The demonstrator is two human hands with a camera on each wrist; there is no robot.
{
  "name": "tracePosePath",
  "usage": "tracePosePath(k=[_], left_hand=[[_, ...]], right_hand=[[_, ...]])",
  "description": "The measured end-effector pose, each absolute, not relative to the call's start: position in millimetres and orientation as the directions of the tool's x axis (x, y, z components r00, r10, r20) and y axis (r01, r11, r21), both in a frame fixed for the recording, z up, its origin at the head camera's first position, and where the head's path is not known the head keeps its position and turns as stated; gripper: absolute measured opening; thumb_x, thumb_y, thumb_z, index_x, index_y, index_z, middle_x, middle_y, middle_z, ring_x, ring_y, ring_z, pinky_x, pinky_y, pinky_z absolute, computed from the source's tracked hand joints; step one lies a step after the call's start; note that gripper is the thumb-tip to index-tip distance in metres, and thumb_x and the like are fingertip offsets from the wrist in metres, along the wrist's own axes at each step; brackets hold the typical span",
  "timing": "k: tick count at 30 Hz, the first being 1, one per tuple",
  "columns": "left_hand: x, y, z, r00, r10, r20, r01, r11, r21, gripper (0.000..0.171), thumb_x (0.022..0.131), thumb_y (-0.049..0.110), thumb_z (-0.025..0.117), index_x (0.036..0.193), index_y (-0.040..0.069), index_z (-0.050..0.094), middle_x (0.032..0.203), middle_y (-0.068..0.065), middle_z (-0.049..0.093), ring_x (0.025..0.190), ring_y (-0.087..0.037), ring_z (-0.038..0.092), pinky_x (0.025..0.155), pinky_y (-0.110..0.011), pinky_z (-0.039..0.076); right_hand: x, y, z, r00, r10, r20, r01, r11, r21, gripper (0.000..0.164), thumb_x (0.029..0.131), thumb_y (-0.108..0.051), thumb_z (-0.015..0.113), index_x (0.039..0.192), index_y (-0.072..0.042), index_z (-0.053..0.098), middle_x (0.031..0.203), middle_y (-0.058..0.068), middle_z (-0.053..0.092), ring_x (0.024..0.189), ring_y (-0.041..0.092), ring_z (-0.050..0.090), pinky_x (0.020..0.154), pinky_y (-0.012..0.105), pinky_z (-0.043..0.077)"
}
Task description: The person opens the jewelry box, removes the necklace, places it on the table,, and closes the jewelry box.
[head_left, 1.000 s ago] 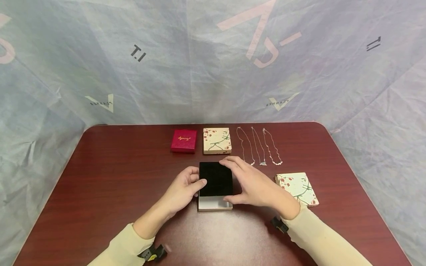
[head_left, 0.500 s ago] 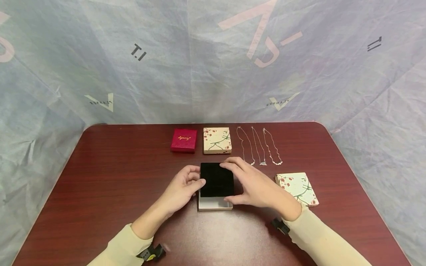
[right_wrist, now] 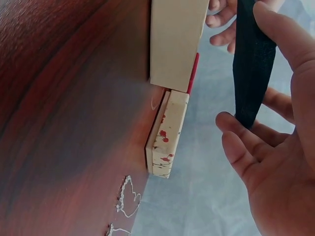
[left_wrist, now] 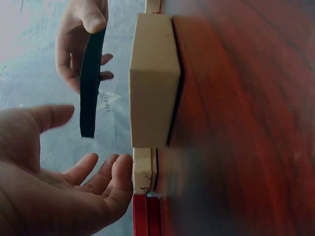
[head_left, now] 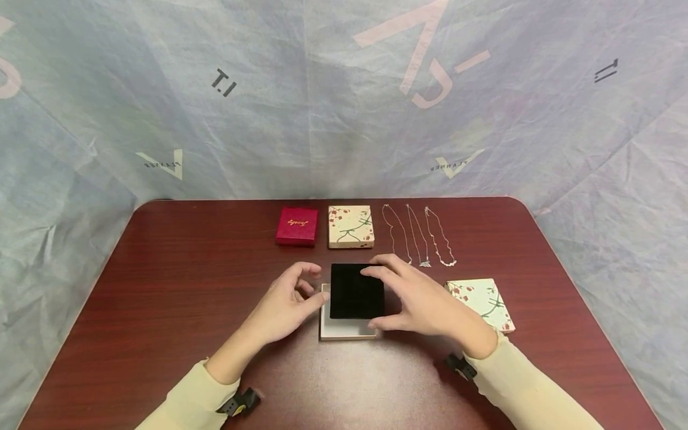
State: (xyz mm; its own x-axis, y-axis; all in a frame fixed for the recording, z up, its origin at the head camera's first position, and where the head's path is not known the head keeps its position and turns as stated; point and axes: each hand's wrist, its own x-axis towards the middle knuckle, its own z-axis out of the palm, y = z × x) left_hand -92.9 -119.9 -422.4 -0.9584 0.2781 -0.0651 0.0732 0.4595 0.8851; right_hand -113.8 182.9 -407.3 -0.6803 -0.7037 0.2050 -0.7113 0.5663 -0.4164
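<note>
My right hand [head_left: 424, 304] grips a square black pad [head_left: 357, 291] by its edges, thumb at the near side and fingers at the far side. The pad is held above a pale box base [head_left: 349, 330], whose white inside shows at the left and front. In the left wrist view a gap separates the black pad [left_wrist: 91, 83] from the box base [left_wrist: 155, 83]. My left hand [head_left: 282, 306] is beside the box's left edge, thumb and fingers spread apart. It holds nothing, and the left wrist view shows it clear of the pad.
A floral lid [head_left: 481, 303] lies right of the box, partly behind my right wrist. Along the back stand a red box [head_left: 297, 227] and a floral box [head_left: 350, 227]. Three thin necklaces, one with a pale pendant [head_left: 425, 263], lie to their right. Fabric [head_left: 306, 119] hangs behind the table.
The black pad has risen and shifted right with my right hand, uncovering more of the box's inside. My left hand has let go of its left edge and moved slightly left.
</note>
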Motion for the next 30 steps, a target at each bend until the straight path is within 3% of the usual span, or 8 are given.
tracePosePath(k=[5,13,18,30], left_hand=[[-95,-127,-424,-0.926,0.376,-0.033,0.179,0.516,0.838,0.084,0.086,0.036,0.090,0.154,0.012,0.048,0.144,-0.008,0.055,0.114,-0.026,0.061,0.090,-0.044,0.055],[-94,-130,-424,-0.863,0.503,-0.046,0.292,0.570,0.768,0.114,0.072,0.041,0.099,0.163,0.011,0.037,0.154,-0.005,0.046,0.134,-0.023,0.048,0.110,-0.048,0.046],[-93,-128,-424,-0.841,0.538,-0.054,0.334,0.596,0.731,0.119,0.068,0.036,0.101,0.163,0.004,0.036,0.154,-0.009,0.047,0.143,-0.025,0.041,0.118,-0.050,0.039],[-94,-125,-432,-0.822,0.566,-0.058,0.389,0.633,0.670,0.115,0.066,0.034,0.102,0.158,-0.003,0.041,0.150,-0.011,0.050,0.140,-0.028,0.044,0.117,-0.048,0.041]], right_hand=[[-112,186,-406,-0.683,-0.705,0.192,-0.708,0.574,-0.412,0.085,0.083,-0.058,0.087,0.152,-0.021,0.054,0.151,0.004,0.049,0.128,0.022,0.057,0.105,0.046,0.051],[-109,191,-404,-0.694,-0.703,0.158,-0.693,0.591,-0.414,0.084,0.083,-0.062,0.085,0.151,-0.021,0.056,0.151,0.005,0.048,0.127,0.022,0.058,0.103,0.046,0.052],[-107,193,-403,-0.693,-0.707,0.141,-0.692,0.598,-0.404,0.084,0.082,-0.063,0.085,0.150,-0.022,0.057,0.151,0.005,0.049,0.127,0.023,0.059,0.105,0.047,0.052],[-104,195,-405,-0.696,-0.710,0.112,-0.683,0.605,-0.410,0.083,0.081,-0.066,0.084,0.149,-0.024,0.059,0.149,0.004,0.051,0.127,0.021,0.059,0.106,0.047,0.051]])
